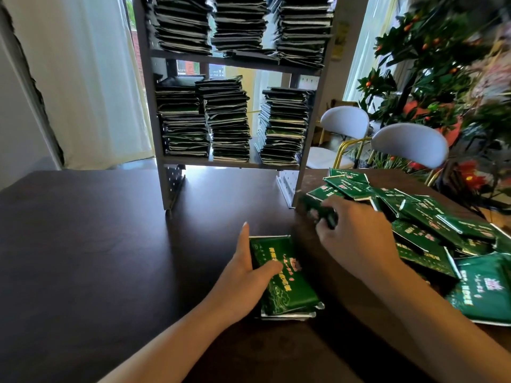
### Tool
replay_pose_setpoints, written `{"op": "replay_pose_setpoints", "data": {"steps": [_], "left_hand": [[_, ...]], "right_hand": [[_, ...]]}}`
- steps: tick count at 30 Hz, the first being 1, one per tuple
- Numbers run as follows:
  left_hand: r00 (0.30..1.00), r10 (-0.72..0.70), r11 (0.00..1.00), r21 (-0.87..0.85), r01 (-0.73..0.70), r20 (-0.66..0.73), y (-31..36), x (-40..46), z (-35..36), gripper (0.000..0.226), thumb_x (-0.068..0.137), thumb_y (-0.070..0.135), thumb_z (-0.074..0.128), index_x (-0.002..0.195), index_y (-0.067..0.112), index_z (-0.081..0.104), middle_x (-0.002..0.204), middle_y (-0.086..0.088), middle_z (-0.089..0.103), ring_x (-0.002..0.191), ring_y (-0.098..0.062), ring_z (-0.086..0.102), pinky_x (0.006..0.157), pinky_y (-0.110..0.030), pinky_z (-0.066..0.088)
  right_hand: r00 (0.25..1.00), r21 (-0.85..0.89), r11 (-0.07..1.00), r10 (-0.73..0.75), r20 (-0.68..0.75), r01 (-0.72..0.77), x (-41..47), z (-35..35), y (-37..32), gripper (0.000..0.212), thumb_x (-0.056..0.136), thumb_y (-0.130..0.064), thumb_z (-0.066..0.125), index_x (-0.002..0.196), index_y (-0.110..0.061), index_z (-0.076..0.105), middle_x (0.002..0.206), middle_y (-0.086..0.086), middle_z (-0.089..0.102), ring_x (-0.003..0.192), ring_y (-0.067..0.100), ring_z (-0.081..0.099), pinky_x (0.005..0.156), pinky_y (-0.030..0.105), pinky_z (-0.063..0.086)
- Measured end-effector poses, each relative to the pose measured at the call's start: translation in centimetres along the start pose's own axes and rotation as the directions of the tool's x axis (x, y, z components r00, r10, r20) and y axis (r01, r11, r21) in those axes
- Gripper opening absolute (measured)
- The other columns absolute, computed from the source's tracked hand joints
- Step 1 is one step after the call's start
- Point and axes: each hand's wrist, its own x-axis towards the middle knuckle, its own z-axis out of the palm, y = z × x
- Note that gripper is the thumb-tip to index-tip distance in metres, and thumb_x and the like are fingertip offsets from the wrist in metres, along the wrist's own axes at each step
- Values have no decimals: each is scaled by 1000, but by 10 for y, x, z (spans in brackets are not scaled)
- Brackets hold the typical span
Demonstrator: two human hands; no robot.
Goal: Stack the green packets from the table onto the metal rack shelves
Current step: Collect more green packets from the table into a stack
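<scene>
A small stack of green packets (pixel 284 277) lies flat on the dark tabletop (pixel 110 244), in front of the rack and near the front edge. The left hand (pixel 249 272) rests against the stack's left side, fingers straight along its edge and thumb laid across the top packet. Just to the right, the right hand (pixel 356 236) is raised above the tabletop, its fingers curled round a single packet (pixel 318 211), which shows blurred. Further right a loose pile (pixel 431 228) of the same packets lies spread over the tabletop's right side, overlapping at all angles.

Behind the hands stands the metal rack (pixel 235 64), its feet on the tabletop. Its lower shelf (pixel 229 163) carries three tall stacks of packets side by side, and the shelf above carries three more. To the right of the rack are two white-backed chairs (pixel 409 143) with gold legs, and beyond them a leafy plant (pixel 442 51) with small orange fruit. White curtains (pixel 91 78) hang at the left.
</scene>
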Motion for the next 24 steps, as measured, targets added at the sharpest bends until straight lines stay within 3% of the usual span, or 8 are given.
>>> {"op": "replay_pose_setpoints", "data": {"steps": [5, 8, 11, 14, 16, 19, 22, 24], "left_hand": [[999, -23, 999, -24, 22, -31, 3, 4, 1, 82, 99, 23, 60, 158, 38, 5, 128, 7, 60, 93, 2, 63, 74, -17, 48], [998, -20, 999, -27, 18, -57, 5, 3, 1, 69, 105, 36, 46, 158, 40, 2, 140, 7, 51, 116, -9, 55, 104, -34, 45], [1000, 5, 992, -126, -7, -15, 4, 0, 2, 77, 95, 55, 40, 156, 43, -5, 135, 14, 49, 113, 6, 57, 103, -23, 47], [997, 53, 985, 169, -43, -53, 4, -2, 2, 75, 102, 44, 44, 156, 39, -8, 126, 15, 52, 90, 17, 58, 71, 1, 42], [989, 124, 900, 428, -78, -80, 2, -5, 0, 75, 104, 45, 43, 158, 37, -8, 145, 6, 43, 113, 4, 52, 84, -5, 40], [978, 194, 795, 596, -111, -77, -5, -5, -3, 67, 103, 47, 41, 158, 41, 3, 154, 4, 32, 138, -14, 38, 107, -29, 38], [971, 235, 805, 568, -171, -40, -6, -4, -4, 52, 106, 38, 39, 149, 59, 19, 158, 6, 23, 142, -16, 34, 106, -28, 40], [973, 232, 801, 568, -187, -7, -5, -3, -2, 43, 107, 34, 37, 141, 60, 33, 161, 8, 18, 144, -15, 30, 100, -21, 39]], "right_hand": [[986, 160, 981, -131, 100, 114, -51, 1, -44, 25, 95, -42, 58, 118, -32, 63, 95, -12, 69, 79, 6, 67, 74, 25, 56], [982, 174, 971, -178, 65, 165, -63, 14, -51, 31, 95, -50, 51, 111, -30, 68, 101, -13, 69, 92, 8, 64, 91, 36, 47], [979, 485, 872, -154, 135, 70, -64, 14, -49, 35, 95, -54, 51, 96, -28, 75, 74, -13, 66, 69, 4, 59, 71, 30, 49], [984, 692, 720, -80, 160, -54, -56, 12, -35, 33, 96, -39, 56, 78, -19, 74, 63, 0, 64, 61, 15, 59, 63, 41, 51], [988, 722, 686, -28, 150, -90, -51, 9, -21, 20, 96, -27, 60, 85, -23, 76, 70, -4, 67, 68, 13, 63, 62, 36, 53], [996, 444, 893, 46, 77, -75, -48, 4, 10, 23, 94, -19, 65, 114, -29, 68, 101, -12, 65, 88, 6, 60, 72, 19, 48], [989, -74, 990, 128, 67, -123, -46, 3, 50, 55, 88, -17, 63, 141, -28, 52, 138, 4, 49, 128, 25, 45, 103, 42, 44], [961, -222, 953, 239, 143, -204, -45, 5, 70, 63, 86, -15, 58, 146, -25, 44, 142, 9, 45, 130, 32, 43, 101, 45, 45]]}}
